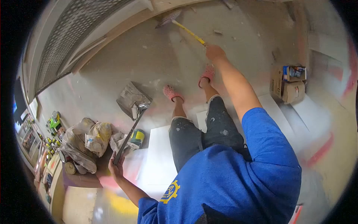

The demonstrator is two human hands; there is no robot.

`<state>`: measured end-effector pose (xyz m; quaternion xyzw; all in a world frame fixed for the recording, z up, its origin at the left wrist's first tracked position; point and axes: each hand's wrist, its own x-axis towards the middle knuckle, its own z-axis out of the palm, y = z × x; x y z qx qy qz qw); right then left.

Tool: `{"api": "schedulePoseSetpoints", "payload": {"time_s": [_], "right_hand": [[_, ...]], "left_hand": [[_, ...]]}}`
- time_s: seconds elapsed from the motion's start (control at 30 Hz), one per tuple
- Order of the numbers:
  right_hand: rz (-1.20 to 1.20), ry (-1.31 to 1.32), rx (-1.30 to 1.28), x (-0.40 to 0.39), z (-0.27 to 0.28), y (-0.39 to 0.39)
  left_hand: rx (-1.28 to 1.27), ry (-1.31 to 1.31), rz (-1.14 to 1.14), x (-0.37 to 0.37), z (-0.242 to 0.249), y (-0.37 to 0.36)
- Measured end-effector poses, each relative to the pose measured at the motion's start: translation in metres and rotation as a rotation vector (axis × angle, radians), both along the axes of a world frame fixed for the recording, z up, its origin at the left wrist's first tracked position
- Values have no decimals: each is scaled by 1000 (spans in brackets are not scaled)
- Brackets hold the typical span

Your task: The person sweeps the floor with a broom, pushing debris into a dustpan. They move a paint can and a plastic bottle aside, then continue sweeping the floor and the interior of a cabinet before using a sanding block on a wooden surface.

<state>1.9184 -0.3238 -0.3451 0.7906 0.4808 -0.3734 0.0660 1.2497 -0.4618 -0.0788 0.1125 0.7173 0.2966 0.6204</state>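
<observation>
Our right hand (215, 53) gripped the broom (189, 33), its head (169, 18) near the floor's (126, 56) far edge; our left hand (116, 166) clasped the dustpan (130, 96).

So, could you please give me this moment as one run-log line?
left hand: on dustpan's black handle | right hand: gripping yellow handle | broom head: apart from dustpan | pink clogs: on floor

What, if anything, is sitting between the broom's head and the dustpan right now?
Nothing visible stands between the head of the broom and the dustpan, just dirty floor. The pink clogs are off to one side.
</observation>
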Motion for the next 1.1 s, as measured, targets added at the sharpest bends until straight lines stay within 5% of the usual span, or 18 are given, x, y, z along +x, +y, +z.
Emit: {"api": "schedulePoseSetpoints", "payload": {"time_s": [0.37,0.57,0.6,0.67,0.73,0.8,0.83,0.97,1.1], "right_hand": [[-456,70,-36,171,57,-153],[-572,-156,-174,216,214,-247],[-550,-254,-145,227,228,-270],[-498,-399,-140,253,243,-300],[-929,-42,-321,285,262,-278],[-841,-90,-216,345,212,-290],[-520,-321,-149,368,207,-255],[-320,-447,-300,483,55,-141],[-594,-269,4,434,20,-8]], "left_hand": [[-68,89,28,120,-11,45],[-219,36,35,113,-18,46],[-362,223,-38,153,3,56],[-567,130,-175,110,-14,45],[-776,372,-420,143,-6,51],[-860,520,-594,153,-10,53],[-868,541,-596,137,-19,47],[-783,648,-643,159,-18,43],[-505,713,-738,205,-11,50]]}}
